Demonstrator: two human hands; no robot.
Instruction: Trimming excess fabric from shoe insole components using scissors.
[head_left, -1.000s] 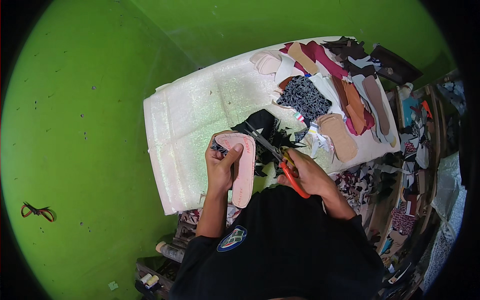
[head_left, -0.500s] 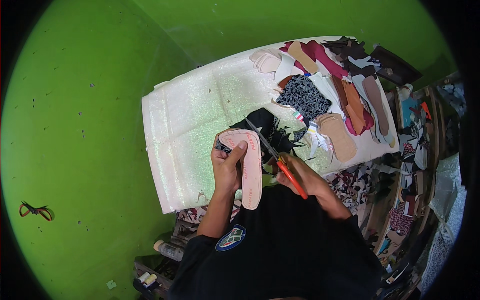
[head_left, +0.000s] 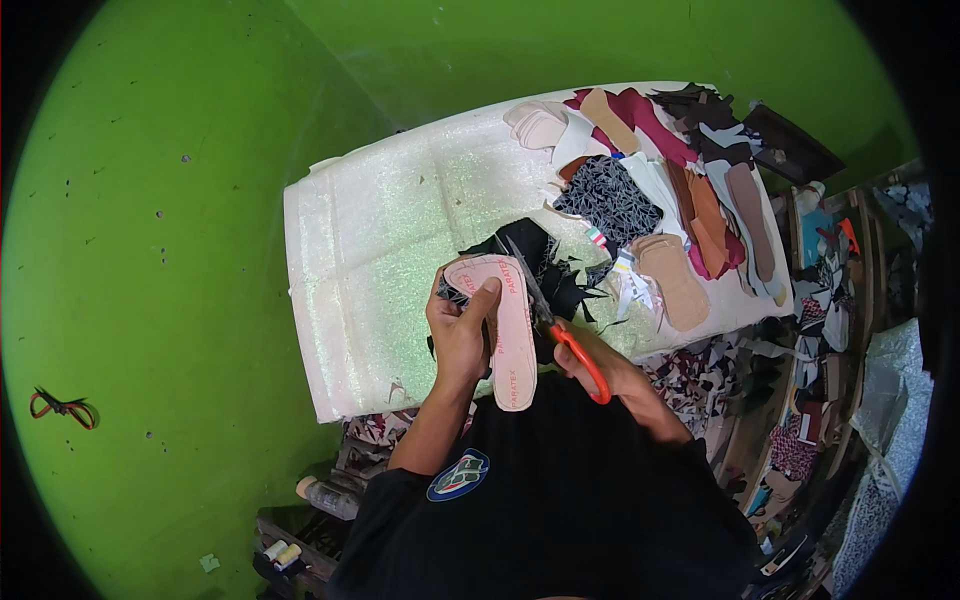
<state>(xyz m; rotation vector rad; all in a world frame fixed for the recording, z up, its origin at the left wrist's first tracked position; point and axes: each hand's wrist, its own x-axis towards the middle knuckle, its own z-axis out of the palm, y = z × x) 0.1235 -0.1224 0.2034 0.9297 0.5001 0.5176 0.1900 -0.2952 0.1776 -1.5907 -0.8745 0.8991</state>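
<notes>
My left hand point(head_left: 460, 335) is closed on a pale pink shoe insole point(head_left: 514, 345) with red print, its thumb pressed on the upper face. A second insole edge shows behind its top, and black-and-grey patterned fabric point(head_left: 454, 291) peeks out at the left. Orange-handled scissors point(head_left: 583, 366) are gripped in my right hand point(head_left: 597, 352). Their blades point up and away, slightly apart, along the insole's right edge; whether they touch it I cannot tell. Beyond lie black fabric scraps point(head_left: 527, 243).
A white-covered table point(head_left: 375, 220) carries patterned fabric point(head_left: 608, 200), tan insole shapes point(head_left: 673, 283), and brown and maroon pieces point(head_left: 705, 215) at its right. A dark tray point(head_left: 795, 143) stands past the far right corner. Scissors point(head_left: 63, 408) hang on the green wall. Scraps point(head_left: 690, 370) lie below the table.
The scissors have come closer to the insole's right edge, and their blades have parted a little. The insole's lower end has swung slightly right.
</notes>
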